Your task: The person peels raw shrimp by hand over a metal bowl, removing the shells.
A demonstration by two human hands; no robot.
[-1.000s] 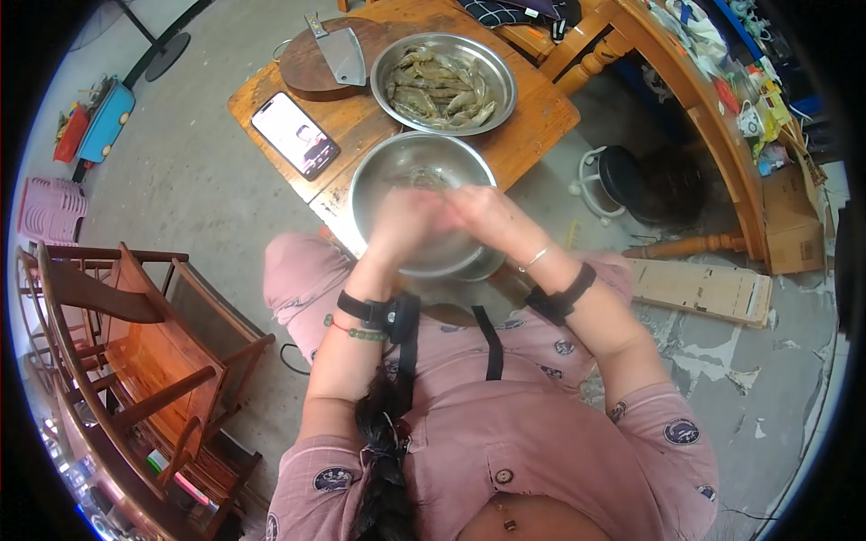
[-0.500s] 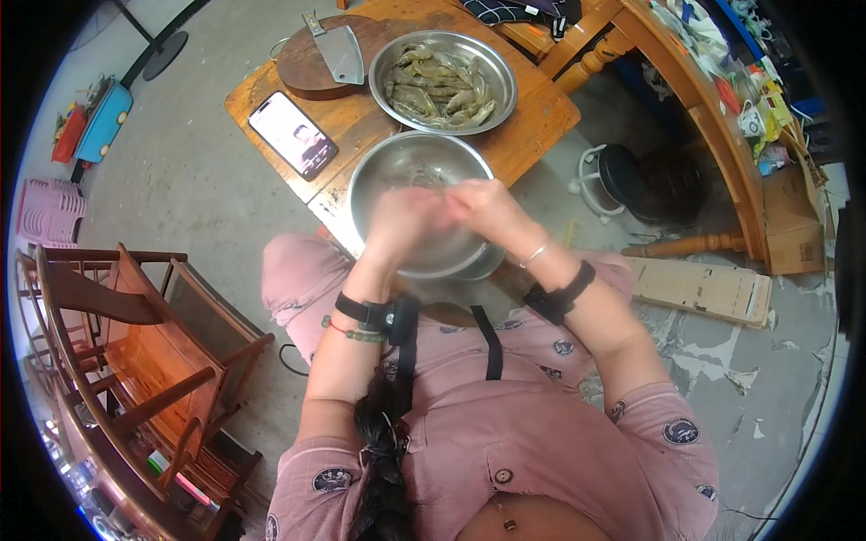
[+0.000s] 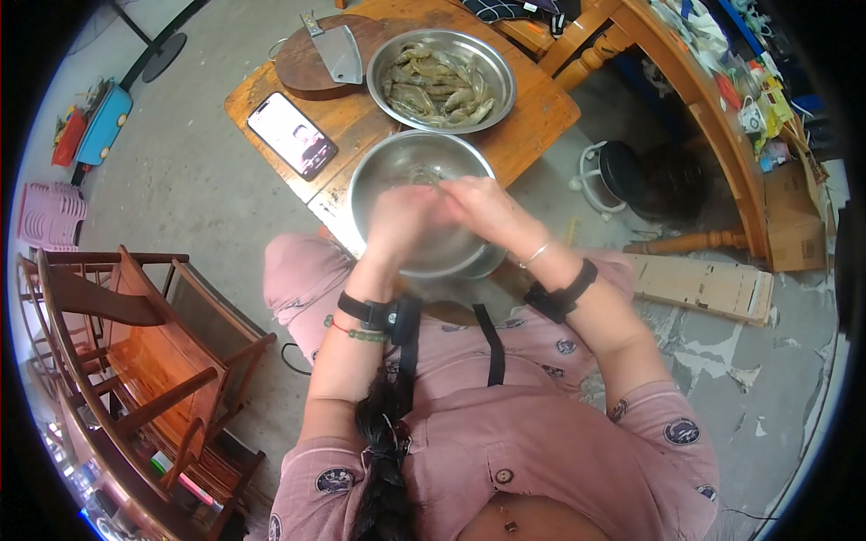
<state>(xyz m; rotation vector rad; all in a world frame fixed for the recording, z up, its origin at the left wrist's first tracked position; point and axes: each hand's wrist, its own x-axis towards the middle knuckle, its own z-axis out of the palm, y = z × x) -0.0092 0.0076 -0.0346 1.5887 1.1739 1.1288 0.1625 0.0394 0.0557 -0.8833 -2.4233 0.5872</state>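
My left hand (image 3: pixel 406 219) and my right hand (image 3: pixel 484 206) meet over a steel bowl (image 3: pixel 374 167) at the table's near edge. Fingers on both sides are closed and pressed together at the tips. A small greyish shrimp (image 3: pixel 439 184) appears pinched between them, mostly hidden by the fingers and blurred. Below the fingertips, some greyish bits (image 3: pixel 419 171) lie in the bowl. Just beyond stands a second steel bowl (image 3: pixel 507 86), holding several whole raw shrimp (image 3: pixel 442 86).
A cleaver (image 3: pixel 339 56) lies on a round wooden chopping board (image 3: pixel 302 68) at the table's far left. Nearer is a lit phone (image 3: pixel 292 135). The wooden table (image 3: pixel 541 113) has a black-seated stool (image 3: pixel 622 176) to its right and a wooden chair (image 3: pixel 153 334) lower left.
My hands have shifted very slightly, the right fingers a little to the left. Both stay closed together over the near bowl; the bowls and phone have not moved.
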